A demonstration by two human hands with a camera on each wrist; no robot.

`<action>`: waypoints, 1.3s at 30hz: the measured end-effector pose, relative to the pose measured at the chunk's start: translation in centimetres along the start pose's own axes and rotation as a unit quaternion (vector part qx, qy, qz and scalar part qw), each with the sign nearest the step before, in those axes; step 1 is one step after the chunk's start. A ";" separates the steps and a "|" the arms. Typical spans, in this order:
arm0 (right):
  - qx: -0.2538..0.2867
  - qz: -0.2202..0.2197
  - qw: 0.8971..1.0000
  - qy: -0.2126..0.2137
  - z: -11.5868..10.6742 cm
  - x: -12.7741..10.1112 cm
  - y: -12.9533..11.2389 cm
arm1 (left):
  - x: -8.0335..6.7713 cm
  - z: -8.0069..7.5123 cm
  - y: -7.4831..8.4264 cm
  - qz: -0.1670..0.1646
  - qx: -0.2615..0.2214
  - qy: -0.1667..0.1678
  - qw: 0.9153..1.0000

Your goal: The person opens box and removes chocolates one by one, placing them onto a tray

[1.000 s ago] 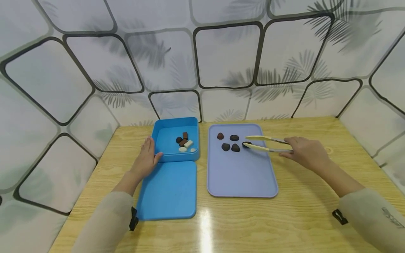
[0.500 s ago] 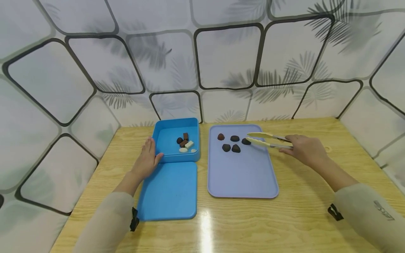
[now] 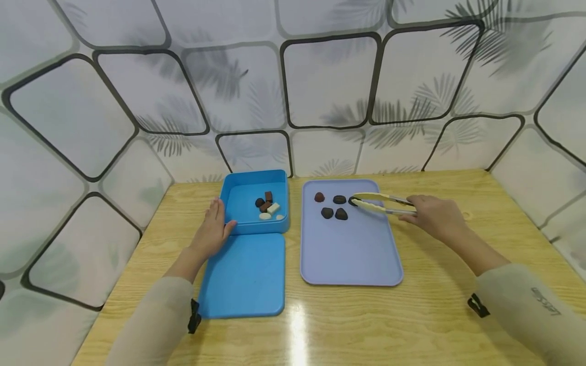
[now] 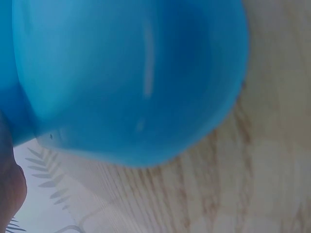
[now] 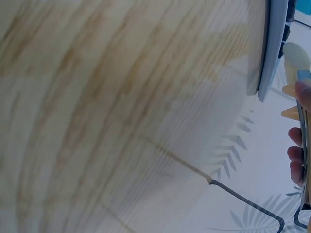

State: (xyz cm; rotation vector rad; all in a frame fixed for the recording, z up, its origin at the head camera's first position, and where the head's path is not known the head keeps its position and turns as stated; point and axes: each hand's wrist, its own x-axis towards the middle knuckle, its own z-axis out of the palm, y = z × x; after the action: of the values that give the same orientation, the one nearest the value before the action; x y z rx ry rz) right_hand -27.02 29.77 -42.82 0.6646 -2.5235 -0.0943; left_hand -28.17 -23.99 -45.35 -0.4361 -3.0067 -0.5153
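Observation:
My right hand (image 3: 435, 216) grips a pair of tongs (image 3: 389, 197) with pale yellow tips. Those tips stand on either side of a dark chocolate (image 3: 352, 201) at the upper right of the lilac tray (image 3: 352, 254). Several other chocolates lie to its left, among them a reddish-brown one (image 3: 319, 196) and an oval one (image 3: 339, 200). Straight fingers of my left hand (image 3: 209, 231) rest along the left side of the blue box (image 3: 254, 227), the thumb at its front corner. Inside the box are brown chocolates (image 3: 265, 206) and white ones (image 3: 273, 208).
A flat blue lid (image 3: 244, 277) lies on the wooden table (image 3: 341, 325) in front of the box. Behind the table stands a patterned fabric wall (image 3: 329, 86), with further panels left and right.
The right hand has moved a little left with the tongs, and their tips have drawn closer together. The dark chocolate between them has shifted slightly back and left. My left hand stays still.

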 end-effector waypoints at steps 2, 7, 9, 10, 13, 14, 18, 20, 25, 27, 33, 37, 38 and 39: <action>-0.002 -0.017 0.999 0.031 0.3 0.1 -0.1 | 0.0 0.0 0.0 0.001 0.000 0.002 1.000; -0.005 -0.060 0.994 0.096 0.7 0.0 -0.3 | 0.0 -0.1 0.0 0.004 0.007 0.006 1.000; -0.002 -0.069 0.991 0.113 0.6 0.0 -0.5 | 0.0 -0.1 0.0 0.005 0.008 0.006 1.000; 0.001 -0.074 0.989 0.125 0.6 0.0 -0.7 | 0.0 -0.1 -0.1 0.005 0.008 0.006 1.000; 0.002 -0.087 0.984 0.156 0.6 0.2 -1.2 | 0.0 0.0 -0.2 0.006 0.006 0.006 1.000; 0.004 -0.089 0.982 0.164 0.7 0.3 -1.4 | -0.1 0.0 -0.2 0.007 0.006 0.008 1.000; 0.012 -0.099 0.981 0.169 0.9 0.7 -2.2 | -0.1 0.0 -0.4 0.009 0.004 0.012 1.000; 0.011 -0.107 0.982 0.158 1.1 0.8 -2.5 | -0.1 0.0 -0.4 0.007 0.006 0.011 1.000; 0.019 -0.142 0.981 0.132 1.2 1.0 -3.1 | 0.0 0.0 -0.4 0.003 0.006 0.004 1.000; 0.032 -0.158 0.978 0.130 1.1 1.1 -3.4 | -0.1 0.1 -0.4 0.003 0.005 0.005 1.000; 0.065 -0.168 0.973 0.147 0.9 1.7 -4.5 | -0.2 0.1 -0.2 0.001 0.005 0.004 1.000; 0.083 -0.160 0.972 0.150 0.2 2.5 -5.4 | -0.1 0.0 -0.2 -0.003 0.004 -0.002 1.000; 0.086 -0.157 0.973 0.146 0.0 2.7 -5.6 | -0.1 0.0 -0.2 -0.004 0.004 -0.004 1.000; 0.089 -0.154 0.974 0.143 -0.2 3.0 -5.7 | 0.0 -0.1 -0.1 -0.004 0.004 -0.005 1.000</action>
State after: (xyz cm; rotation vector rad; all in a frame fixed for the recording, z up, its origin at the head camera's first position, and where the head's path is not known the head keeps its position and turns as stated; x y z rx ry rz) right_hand -26.63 23.36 -42.40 1.0580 -2.1542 0.1126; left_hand -28.16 -24.15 -45.33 -0.4268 -3.0211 -0.5038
